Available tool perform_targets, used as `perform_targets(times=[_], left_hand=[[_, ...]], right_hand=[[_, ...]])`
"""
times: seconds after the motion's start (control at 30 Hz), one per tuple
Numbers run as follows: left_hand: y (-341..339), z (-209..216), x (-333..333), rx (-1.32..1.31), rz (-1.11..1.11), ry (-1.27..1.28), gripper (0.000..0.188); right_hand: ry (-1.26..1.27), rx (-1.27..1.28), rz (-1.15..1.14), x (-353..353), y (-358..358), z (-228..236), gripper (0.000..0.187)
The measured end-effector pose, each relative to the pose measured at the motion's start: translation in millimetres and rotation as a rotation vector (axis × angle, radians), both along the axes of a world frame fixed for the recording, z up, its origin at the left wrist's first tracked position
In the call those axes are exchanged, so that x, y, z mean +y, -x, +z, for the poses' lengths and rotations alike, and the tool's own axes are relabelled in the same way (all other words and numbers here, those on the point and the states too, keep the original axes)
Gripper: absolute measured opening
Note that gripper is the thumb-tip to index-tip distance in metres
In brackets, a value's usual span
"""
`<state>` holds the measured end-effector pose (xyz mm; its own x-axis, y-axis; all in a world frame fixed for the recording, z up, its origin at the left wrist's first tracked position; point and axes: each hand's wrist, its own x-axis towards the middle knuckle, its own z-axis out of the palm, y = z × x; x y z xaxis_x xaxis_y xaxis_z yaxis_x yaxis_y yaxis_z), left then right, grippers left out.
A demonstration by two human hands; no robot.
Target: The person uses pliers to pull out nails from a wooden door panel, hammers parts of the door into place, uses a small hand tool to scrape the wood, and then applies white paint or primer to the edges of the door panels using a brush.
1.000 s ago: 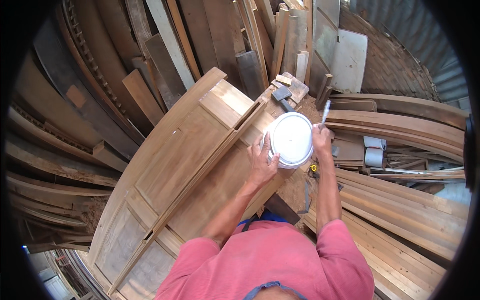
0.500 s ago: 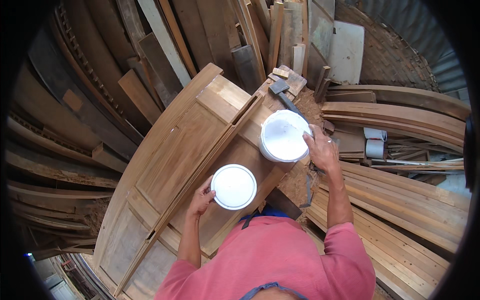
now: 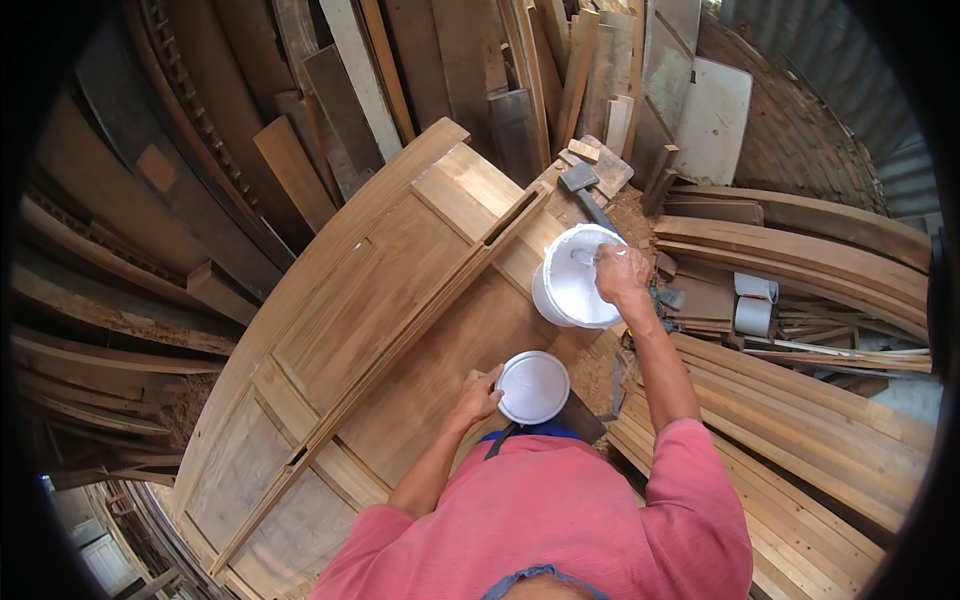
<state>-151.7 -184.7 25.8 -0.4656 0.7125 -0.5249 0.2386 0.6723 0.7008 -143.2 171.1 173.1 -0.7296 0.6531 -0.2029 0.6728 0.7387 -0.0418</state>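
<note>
Timber-stacked workshop, wooden door panel [image 3: 380, 330] lying flat: I see the open white bucket [image 3: 572, 285] on its far edge. My right hand [image 3: 622, 275] reaches into the bucket, grip unclear. My left hand [image 3: 478, 395] holds the white lid [image 3: 532, 387] near my body; I judge the contents come next, needing a steady bucket.

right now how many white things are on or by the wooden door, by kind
bucket: 1, open, right hand at its rim
lid: 1, left hand on its edge
tape rolls: 2, on the planks to the right
board: 1, leaning at the back
total: 5
</note>
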Motion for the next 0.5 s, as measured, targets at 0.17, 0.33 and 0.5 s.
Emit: perform_targets(times=[0.17, 0.33, 0.5], left_hand=[[31.5, 40.0, 9.5, 0.49, 0.09, -0.174, 0.059], [126.4, 114.8, 13.5, 0.875, 0.211, 0.022, 0.078], [185.6, 78.7, -25.9, 0.506, 0.152, 0.305, 0.087]], right_hand=[[0.192, 0.089, 0.019, -2.4, 9.7, -27.3, 0.027], [0.415, 0.336, 0.045, 13.0, -4.7, -34.3, 0.032], [0.708, 0.33, -0.08, 9.9, -6.6, 15.0, 0.038]])
